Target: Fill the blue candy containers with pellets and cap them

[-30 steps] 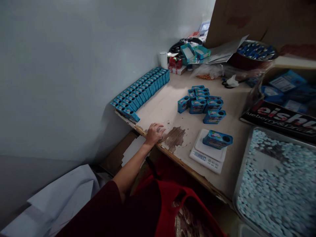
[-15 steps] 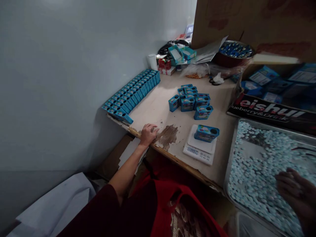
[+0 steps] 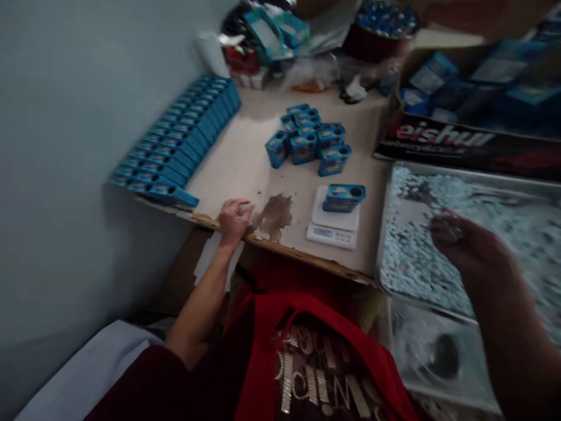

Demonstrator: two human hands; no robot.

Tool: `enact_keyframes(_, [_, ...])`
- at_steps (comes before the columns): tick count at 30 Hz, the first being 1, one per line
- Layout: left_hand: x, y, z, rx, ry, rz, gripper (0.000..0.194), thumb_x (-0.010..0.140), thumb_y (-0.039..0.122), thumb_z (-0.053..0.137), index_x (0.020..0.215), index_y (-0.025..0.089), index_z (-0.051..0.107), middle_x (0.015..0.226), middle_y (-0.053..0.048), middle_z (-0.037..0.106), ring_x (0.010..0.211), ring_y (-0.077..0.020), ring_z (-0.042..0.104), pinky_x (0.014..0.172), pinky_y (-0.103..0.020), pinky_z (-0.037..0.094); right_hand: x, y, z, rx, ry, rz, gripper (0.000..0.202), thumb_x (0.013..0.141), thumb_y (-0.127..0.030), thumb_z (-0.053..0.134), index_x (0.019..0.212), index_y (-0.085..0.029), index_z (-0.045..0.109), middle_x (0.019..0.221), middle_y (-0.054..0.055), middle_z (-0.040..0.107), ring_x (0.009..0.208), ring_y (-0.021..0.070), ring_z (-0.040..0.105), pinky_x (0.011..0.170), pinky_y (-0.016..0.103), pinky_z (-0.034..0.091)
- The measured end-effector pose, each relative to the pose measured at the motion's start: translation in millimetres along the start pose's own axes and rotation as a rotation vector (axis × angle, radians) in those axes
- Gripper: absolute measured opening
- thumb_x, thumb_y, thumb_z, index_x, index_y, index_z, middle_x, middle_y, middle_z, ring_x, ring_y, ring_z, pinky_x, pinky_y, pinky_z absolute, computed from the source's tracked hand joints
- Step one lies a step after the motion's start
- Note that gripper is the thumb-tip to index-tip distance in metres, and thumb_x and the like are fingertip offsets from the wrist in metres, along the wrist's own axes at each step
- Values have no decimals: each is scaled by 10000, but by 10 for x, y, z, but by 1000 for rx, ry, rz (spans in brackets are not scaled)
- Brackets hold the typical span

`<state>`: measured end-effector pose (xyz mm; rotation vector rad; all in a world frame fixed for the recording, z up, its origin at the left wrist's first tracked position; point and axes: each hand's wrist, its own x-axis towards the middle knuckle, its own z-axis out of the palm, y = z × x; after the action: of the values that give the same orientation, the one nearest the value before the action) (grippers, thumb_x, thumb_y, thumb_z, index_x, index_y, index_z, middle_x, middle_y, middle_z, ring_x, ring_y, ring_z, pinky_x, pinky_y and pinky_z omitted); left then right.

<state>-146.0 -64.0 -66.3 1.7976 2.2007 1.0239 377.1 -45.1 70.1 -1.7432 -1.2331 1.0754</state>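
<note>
My left hand [image 3: 235, 221] rests at the table's front edge, fingers curled, beside a peeled brown patch [image 3: 276, 216]; whether it holds anything is unclear. Over the metal tray of pale blue pieces [image 3: 407, 251] is my right hand [image 3: 456, 237], its fingers drawn together and blurred, with what they hold too indistinct to name. Between the hands, a blue box with a round hole in its top [image 3: 343, 197] stands on a white digital scale [image 3: 333, 234]. Behind the scale several similar blue boxes [image 3: 303, 146] stand in a cluster.
Rows of blue boxes [image 3: 175, 140] line the wall side. A black-printed carton [image 3: 438, 140] full of blue packs stands behind the tray. Plastic bags [image 3: 313, 73] and a dark red bowl [image 3: 372, 41] are at the back. A clear container [image 3: 442, 351] sits below the tray.
The camera view has shifted, moving the table up and left in the picture. My right hand has moved toward the tray's left part, its fingers now closer together. My left hand stays at the edge.
</note>
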Motion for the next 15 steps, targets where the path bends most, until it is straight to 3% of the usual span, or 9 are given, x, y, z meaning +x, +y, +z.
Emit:
enact_keyframes(2, [23, -70, 24, 10, 22, 29, 170, 1030, 364, 746, 1065, 209, 807, 1155, -133, 821, 1179, -348, 744, 1141, -525, 572, -58, -168, 47, 271, -42, 223, 158, 962, -192, 534, 868, -303, 472, 791, -72, 335, 634, 130, 219, 576, 343, 155])
enact_keyframes(4, [40, -122, 56, 22, 32, 42, 209, 1036, 405, 738, 1073, 211, 809, 1160, -141, 817, 1184, -360, 740, 1139, -539, 570, -104, -342, 119, 375, -36, 291, 162, 1026, -157, 497, 912, -272, 506, 802, -90, 367, 637, 106, 199, 590, 340, 114])
enact_keyframes(9, [0, -90, 33, 24, 22, 39, 166, 1032, 375, 754, 1104, 230, 790, 1207, -126, 814, 1230, -360, 733, 1178, -559, 562, -144, -650, 298, 392, 0, 283, 221, 1106, -165, 465, 910, -243, 528, 759, -114, 415, 611, 67, 229, 583, 321, 114])
enact_keyframes(13, [23, -8, -92, -37, 38, 89, 210, 1042, 368, 785, 1201, 231, 775, 1265, -139, 809, 1272, -373, 727, 1227, -593, 535, -110, -698, 405, 491, -35, 284, 230, 1052, -48, 485, 933, -219, 583, 742, -97, 470, 601, 44, 331, 547, 233, 162])
enact_keyframes(15, [94, 57, -158, -78, 56, 126, 238, 1022, 371, 827, 1226, 259, 776, 1276, -127, 806, 1286, -376, 725, 1231, -587, 531, -74, -661, 450, 558, -57, 318, 170, 979, -45, 604, 921, -203, 624, 735, -74, 514, 588, 40, 369, 518, 176, 180])
